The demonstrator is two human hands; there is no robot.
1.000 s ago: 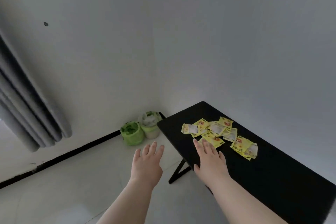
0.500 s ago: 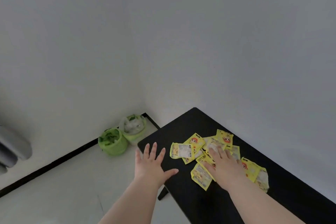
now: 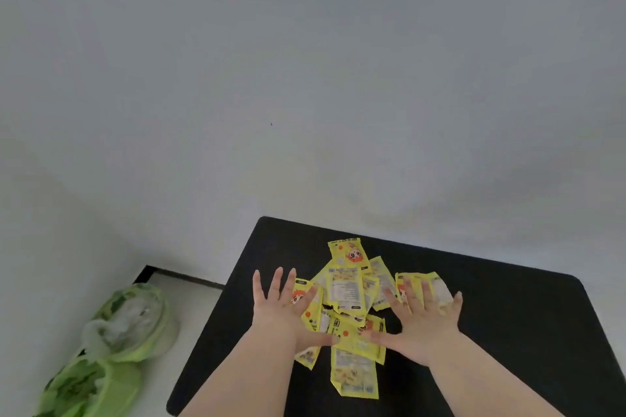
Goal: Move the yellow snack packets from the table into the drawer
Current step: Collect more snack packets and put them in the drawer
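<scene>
A matt black worktop [image 3: 508,315] carries a loose heap of yellow snack packets [image 3: 345,293]. The far packet [image 3: 349,252], closest to the worktop's back edge, is bright yellow with an orange-red cartoon face and a line of dark print. Packets in the middle of the worktop show whitish panels of fine grey text framed in yellow. The near packet [image 3: 354,372], towards the worktop's front edge, is yellow with a pale, mottled picture. Left of the worktop, on an off-white floor [image 3: 189,308], sit two lime-green containers [image 3: 88,389], one holding something cloudy white. A black skirting strip [image 3: 189,278] runs left of the worktop. The wall [image 3: 305,78] behind the worktop is plain pale grey.
</scene>
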